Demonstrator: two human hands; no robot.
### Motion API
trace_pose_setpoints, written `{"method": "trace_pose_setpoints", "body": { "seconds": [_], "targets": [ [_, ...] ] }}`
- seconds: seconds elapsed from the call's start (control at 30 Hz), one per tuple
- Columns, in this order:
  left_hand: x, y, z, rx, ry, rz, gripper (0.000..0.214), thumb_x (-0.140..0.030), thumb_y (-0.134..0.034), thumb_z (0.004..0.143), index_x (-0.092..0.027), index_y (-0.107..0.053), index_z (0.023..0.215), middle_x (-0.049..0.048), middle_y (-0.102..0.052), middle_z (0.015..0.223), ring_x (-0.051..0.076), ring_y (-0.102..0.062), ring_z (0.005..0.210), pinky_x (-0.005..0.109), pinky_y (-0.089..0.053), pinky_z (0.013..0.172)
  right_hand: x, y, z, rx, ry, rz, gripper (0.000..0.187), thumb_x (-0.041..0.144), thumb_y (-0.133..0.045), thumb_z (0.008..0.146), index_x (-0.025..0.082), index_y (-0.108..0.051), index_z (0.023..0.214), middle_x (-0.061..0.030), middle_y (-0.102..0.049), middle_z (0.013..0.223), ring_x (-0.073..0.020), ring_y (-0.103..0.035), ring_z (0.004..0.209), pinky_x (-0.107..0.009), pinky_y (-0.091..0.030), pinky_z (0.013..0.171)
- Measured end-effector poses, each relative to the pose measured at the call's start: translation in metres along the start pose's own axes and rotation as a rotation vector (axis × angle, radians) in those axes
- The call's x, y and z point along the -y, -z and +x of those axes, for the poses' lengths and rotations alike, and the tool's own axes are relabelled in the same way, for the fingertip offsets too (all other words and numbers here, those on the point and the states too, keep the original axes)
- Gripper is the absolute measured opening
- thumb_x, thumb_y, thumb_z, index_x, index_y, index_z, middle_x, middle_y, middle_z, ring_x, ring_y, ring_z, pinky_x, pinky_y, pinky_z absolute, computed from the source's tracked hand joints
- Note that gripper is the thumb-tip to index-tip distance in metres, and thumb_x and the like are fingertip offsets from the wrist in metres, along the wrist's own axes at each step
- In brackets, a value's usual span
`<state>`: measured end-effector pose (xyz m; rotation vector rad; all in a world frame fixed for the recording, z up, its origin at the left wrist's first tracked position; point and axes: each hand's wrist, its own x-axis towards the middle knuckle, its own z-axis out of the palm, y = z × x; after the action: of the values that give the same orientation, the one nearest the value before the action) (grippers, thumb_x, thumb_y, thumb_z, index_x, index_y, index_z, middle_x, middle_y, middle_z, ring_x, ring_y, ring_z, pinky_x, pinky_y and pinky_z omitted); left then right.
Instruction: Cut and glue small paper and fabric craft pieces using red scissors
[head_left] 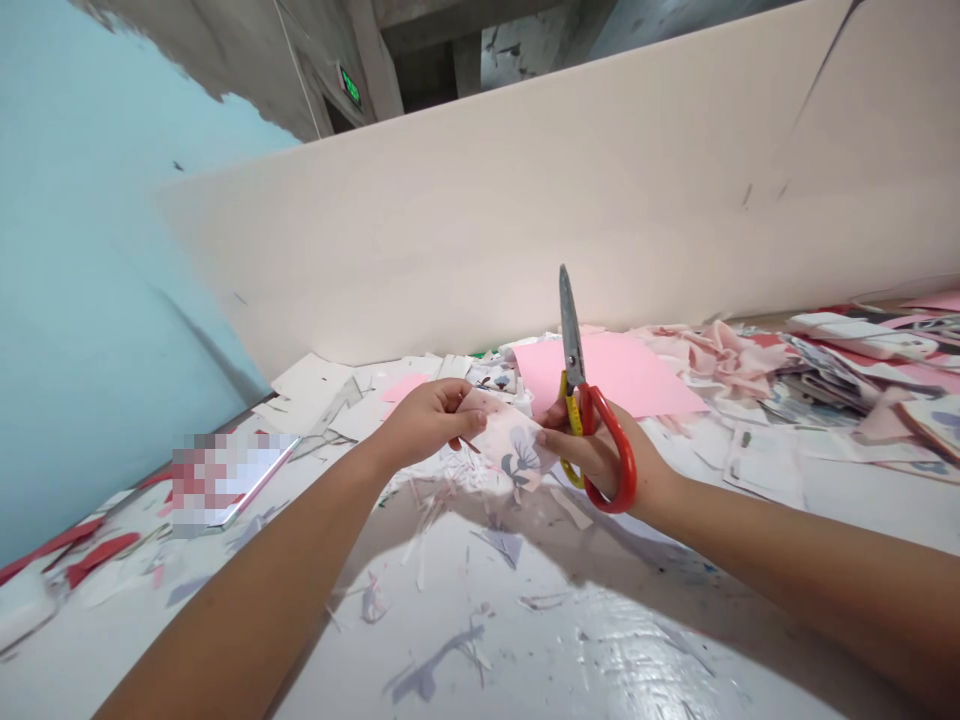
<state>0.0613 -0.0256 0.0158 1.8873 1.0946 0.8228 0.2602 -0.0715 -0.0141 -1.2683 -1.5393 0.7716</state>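
Note:
Between my hands is a small pale pink piece of paper [499, 432] printed with a grey flower. My left hand [442, 418] pinches its left edge between thumb and fingers. At the right edge, the thumb and fingers of my right hand [592, 445] also grip the paper. Scissors [572, 335] with red and yellow handles hang on that same hand, blades pointing up and away from the paper. The red handle loop lies around the outside of the hand. Some of the right fingers are hidden behind the handles.
Paper scraps and thin trimmings litter the white table [615, 620]. Behind my hands lies a pink sheet [637, 375]. Crumpled pink cloth-like pieces [727, 355] and stacked cutouts [832, 385] sit to the right. A pixelated phone-like device [259, 480] lies left, before a pale partition [465, 230].

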Motion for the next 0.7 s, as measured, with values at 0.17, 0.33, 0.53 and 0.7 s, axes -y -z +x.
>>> {"method": "trace_pose_setpoints", "body": {
  "seconds": [0.17, 0.33, 0.53, 0.7],
  "targets": [
    [0.0007, -0.0001, 0.0014, 0.027, -0.011, -0.035, 0.015, -0.029, -0.066, 0.066, -0.018, -0.056, 0.069, -0.0040, -0.053, 0.058, 0.007, -0.051, 0.050, 0.021, -0.043, 0.047, -0.0036, -0.0003, 0.0016, -0.017, -0.060, 0.031, 0.017, 0.025, -0.062, 0.063, 0.020, -0.046, 0.066, 0.0048, -0.054, 0.062, -0.0126, -0.050, 0.057, -0.026, -0.038, 0.054],
    [-0.0018, -0.0031, -0.0016, -0.003, -0.017, 0.047, 0.015, -0.030, -0.064, 0.068, -0.018, -0.057, 0.070, -0.0024, -0.055, 0.062, 0.009, -0.054, 0.054, 0.019, -0.042, 0.046, -0.0029, -0.0004, 0.0030, -0.104, -0.101, -0.024, 0.017, 0.027, -0.063, 0.062, 0.021, -0.048, 0.067, 0.0037, -0.055, 0.059, -0.0123, -0.050, 0.050, -0.025, -0.037, 0.047],
    [-0.0021, -0.0075, -0.0019, -0.109, -0.071, 0.000, 0.024, -0.038, -0.064, 0.068, -0.019, -0.058, 0.082, -0.0005, -0.057, 0.069, 0.010, -0.054, 0.061, 0.021, -0.045, 0.051, -0.0058, -0.0021, 0.0030, 0.026, -0.120, 0.059, 0.019, 0.024, -0.066, 0.059, 0.020, -0.049, 0.068, 0.0046, -0.054, 0.059, -0.0126, -0.053, 0.052, -0.026, -0.043, 0.051],
    [-0.0001, -0.0078, 0.0015, -0.195, -0.139, -0.051, 0.027, -0.042, -0.064, 0.068, -0.018, -0.055, 0.078, -0.0021, -0.053, 0.064, 0.009, -0.049, 0.056, 0.020, -0.041, 0.049, -0.0078, -0.0052, 0.0006, 0.059, -0.159, 0.239, 0.021, 0.028, -0.067, 0.063, 0.020, -0.047, 0.066, 0.0046, -0.054, 0.060, -0.0142, -0.058, 0.056, -0.028, -0.047, 0.054]
  ]
}}
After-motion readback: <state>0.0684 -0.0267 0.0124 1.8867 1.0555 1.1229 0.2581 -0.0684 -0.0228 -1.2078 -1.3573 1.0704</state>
